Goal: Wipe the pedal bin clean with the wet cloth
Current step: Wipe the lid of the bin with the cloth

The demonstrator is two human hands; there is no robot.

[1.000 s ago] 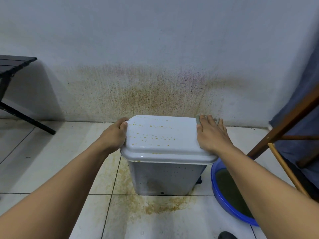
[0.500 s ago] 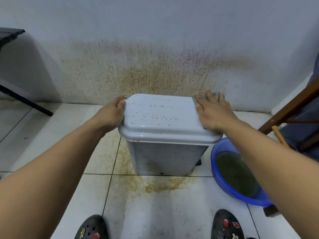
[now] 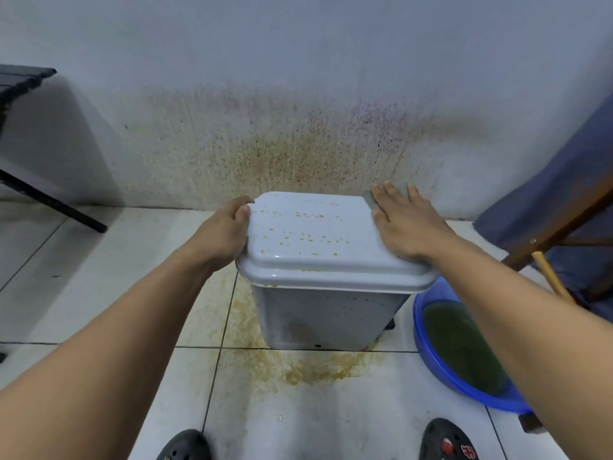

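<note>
The right hand (image 3: 403, 227) lies flat, fingers straight, pressing the grey wet cloth (image 3: 368, 198) onto the far right corner of the lid (image 3: 308, 234) of the pedal bin (image 3: 325, 313). The left hand (image 3: 220, 234) curls round the lid's left edge, gripping it. The bin stands on stained floor tiles (image 3: 311, 368) against a spattered wall (image 3: 282, 151). A blue basin (image 3: 464, 390) of murky water sits just right of the bin, and 2 dark clogs (image 3: 185, 446) are near its front.

Right hand (image 3: 403, 227) pushed cloth (image 3: 367, 196) slightly farther back along lid (image 3: 315, 237).
</note>
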